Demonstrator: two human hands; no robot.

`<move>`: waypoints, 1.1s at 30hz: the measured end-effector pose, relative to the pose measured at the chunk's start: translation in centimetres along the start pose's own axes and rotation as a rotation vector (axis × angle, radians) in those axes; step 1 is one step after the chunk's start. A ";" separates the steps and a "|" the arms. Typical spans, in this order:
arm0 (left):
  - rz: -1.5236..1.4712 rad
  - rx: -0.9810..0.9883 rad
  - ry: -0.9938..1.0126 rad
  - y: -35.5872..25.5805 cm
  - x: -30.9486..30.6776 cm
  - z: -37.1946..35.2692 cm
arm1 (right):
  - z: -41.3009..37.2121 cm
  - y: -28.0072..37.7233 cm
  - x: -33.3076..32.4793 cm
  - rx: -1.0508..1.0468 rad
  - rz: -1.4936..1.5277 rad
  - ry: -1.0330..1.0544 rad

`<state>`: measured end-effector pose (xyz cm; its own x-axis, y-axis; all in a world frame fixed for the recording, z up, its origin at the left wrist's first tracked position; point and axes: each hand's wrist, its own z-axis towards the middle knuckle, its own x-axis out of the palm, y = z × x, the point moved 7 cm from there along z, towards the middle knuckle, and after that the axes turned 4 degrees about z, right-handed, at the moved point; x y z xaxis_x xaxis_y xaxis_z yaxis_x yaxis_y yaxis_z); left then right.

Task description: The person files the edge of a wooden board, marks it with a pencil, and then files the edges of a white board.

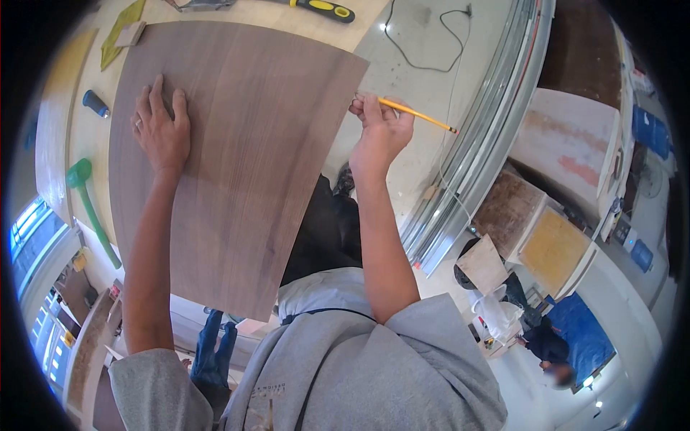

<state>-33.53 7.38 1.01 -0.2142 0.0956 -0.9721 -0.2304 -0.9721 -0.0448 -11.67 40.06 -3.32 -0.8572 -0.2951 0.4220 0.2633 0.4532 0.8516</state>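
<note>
A brown wood-grain board [237,158] lies flat on a pale workbench, its right edge overhanging towards my body. My left hand [162,129] rests on the upper left of the board, fingers spread. A yellow pencil [420,115] is gripped in my right hand [381,129], just off the board's right edge. The pencil's eraser end points right and down; its tip is hidden by my fingers. Left of the board lie a green-headed mallet [85,187] with a green handle and a small dark blue cylindrical tool [95,103].
A black and yellow tool handle [327,8] lies beyond the board's far edge. A black cable [431,68] trails over the floor. Long metal profiles [489,115] run along the right, with wooden boxes [553,244] past them. Another person [548,348] is at the lower right.
</note>
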 end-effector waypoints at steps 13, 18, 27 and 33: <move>-0.005 0.006 -0.018 0.2 0.3 0.1 | -1.7 -0.6 -1.2 0.044 -0.022 0.016; 0.045 0.010 -0.020 -0.1 -0.1 0.0 | -2.9 1.1 -1.9 0.211 0.101 0.008; 0.020 -0.001 0.006 -0.1 0.0 0.0 | 0.6 1.4 -0.6 0.093 -0.512 0.141; 0.012 0.001 0.013 -0.2 0.0 0.1 | 0.4 2.8 2.0 -0.119 -0.995 0.266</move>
<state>-33.61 7.55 1.06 -0.2048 0.0810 -0.9754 -0.2285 -0.9730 -0.0329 -12.84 41.03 -0.21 -0.5894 -0.6731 -0.4468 -0.4564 -0.1789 0.8716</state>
